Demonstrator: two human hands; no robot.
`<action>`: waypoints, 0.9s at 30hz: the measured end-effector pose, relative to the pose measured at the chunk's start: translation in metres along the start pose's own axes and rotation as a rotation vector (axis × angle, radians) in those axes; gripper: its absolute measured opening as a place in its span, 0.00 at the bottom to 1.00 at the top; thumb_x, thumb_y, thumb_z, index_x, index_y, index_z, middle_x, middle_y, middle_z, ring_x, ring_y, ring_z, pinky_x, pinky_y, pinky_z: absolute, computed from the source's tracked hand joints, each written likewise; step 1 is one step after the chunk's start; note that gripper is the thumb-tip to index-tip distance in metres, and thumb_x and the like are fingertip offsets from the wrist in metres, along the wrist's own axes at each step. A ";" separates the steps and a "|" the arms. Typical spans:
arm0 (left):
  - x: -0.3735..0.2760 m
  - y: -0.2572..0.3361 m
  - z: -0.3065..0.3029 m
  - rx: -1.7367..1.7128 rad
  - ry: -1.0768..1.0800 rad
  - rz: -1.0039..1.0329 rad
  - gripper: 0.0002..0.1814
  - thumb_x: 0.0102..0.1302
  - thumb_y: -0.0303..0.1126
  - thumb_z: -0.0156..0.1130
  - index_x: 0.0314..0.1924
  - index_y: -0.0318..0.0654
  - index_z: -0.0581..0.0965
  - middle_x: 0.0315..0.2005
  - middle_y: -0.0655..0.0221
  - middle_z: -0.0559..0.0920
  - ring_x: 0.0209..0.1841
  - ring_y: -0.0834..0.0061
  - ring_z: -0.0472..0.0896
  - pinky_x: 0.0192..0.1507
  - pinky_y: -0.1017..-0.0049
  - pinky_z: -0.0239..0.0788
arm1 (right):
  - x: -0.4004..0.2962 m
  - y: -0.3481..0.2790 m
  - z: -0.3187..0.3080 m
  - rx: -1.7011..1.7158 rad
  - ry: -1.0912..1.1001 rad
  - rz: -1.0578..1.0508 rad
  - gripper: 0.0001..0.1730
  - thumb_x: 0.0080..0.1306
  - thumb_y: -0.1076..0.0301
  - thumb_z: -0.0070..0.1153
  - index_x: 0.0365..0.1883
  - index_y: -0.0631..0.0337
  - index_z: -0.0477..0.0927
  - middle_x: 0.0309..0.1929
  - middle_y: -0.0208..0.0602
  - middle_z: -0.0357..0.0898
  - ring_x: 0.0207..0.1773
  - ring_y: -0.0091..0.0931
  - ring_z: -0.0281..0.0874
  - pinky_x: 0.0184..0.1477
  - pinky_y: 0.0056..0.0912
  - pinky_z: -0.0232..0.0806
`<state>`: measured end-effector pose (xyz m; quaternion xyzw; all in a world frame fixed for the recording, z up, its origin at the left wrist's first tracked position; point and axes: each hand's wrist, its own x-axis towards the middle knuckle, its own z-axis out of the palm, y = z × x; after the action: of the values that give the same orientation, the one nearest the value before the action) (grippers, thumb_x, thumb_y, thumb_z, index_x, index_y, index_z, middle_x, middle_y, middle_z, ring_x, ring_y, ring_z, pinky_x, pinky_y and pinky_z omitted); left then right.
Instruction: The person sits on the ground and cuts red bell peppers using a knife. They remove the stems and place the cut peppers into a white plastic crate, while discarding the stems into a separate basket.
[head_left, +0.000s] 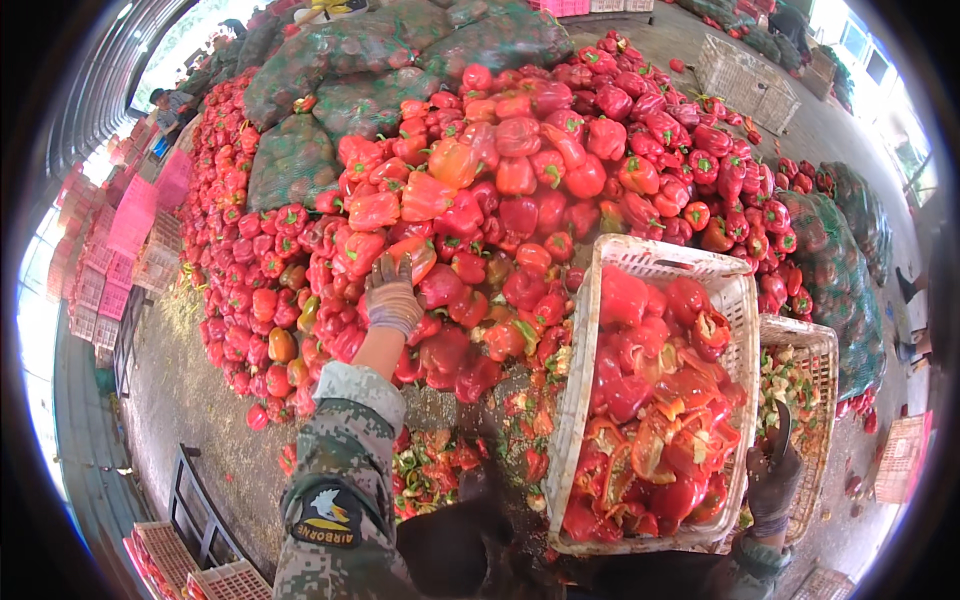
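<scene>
My left hand (393, 294), in a striped work glove, rests with spread fingers on a red-orange bell pepper (414, 256) in the big heap of red bell peppers (517, 176). At the right, beside the crate's edge, my gloved right hand (772, 480) is closed around a knife with a curved blade (784, 429). Between my hands stands a white plastic crate (574, 420) of cut and whole red peppers (660, 405). A second crate (831, 390), holding pepper cores and trimmings (787, 379), is right of it, behind the knife.
Green mesh sacks (294, 161) lie on the heap, and more mesh sacks (832, 285) stand at the right. Pepper scraps (427, 469) cover the floor before me. A metal frame (201, 502) is at lower left. Stacked crates (112, 285) and a person (171, 112) are farther left.
</scene>
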<state>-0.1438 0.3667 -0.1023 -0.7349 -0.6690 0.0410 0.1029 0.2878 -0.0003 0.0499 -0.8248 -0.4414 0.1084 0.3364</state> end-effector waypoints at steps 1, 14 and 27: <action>0.017 0.008 0.001 0.024 -0.042 0.029 0.47 0.52 0.47 0.67 0.70 0.48 0.57 0.65 0.52 0.60 0.67 0.56 0.60 0.68 0.59 0.53 | 0.001 -0.001 0.006 -0.024 -0.008 -0.015 0.30 0.54 0.69 0.54 0.59 0.60 0.73 0.23 0.38 0.72 0.22 0.24 0.68 0.26 0.31 0.62; 0.034 -0.035 0.002 -1.654 -0.296 -0.261 0.34 0.53 0.42 0.65 0.59 0.38 0.68 0.43 0.61 0.80 0.44 0.69 0.80 0.43 0.68 0.76 | 0.006 -0.020 0.055 0.158 -0.310 -0.042 0.26 0.54 0.77 0.55 0.54 0.62 0.75 0.25 0.35 0.72 0.23 0.29 0.69 0.25 0.30 0.65; -0.209 0.118 -0.197 -2.391 -0.803 -0.231 0.36 0.59 0.57 0.56 0.60 0.41 0.67 0.52 0.60 0.76 0.49 0.57 0.78 0.43 0.57 0.76 | -0.062 -0.094 0.091 -0.070 -0.195 -0.600 0.15 0.62 0.62 0.52 0.44 0.58 0.72 0.31 0.46 0.76 0.29 0.44 0.77 0.28 0.46 0.69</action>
<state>-0.0111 0.1309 0.0495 -0.2424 -0.3325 -0.3768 -0.8299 0.1467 0.0280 0.0356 -0.6545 -0.6987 0.0673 0.2809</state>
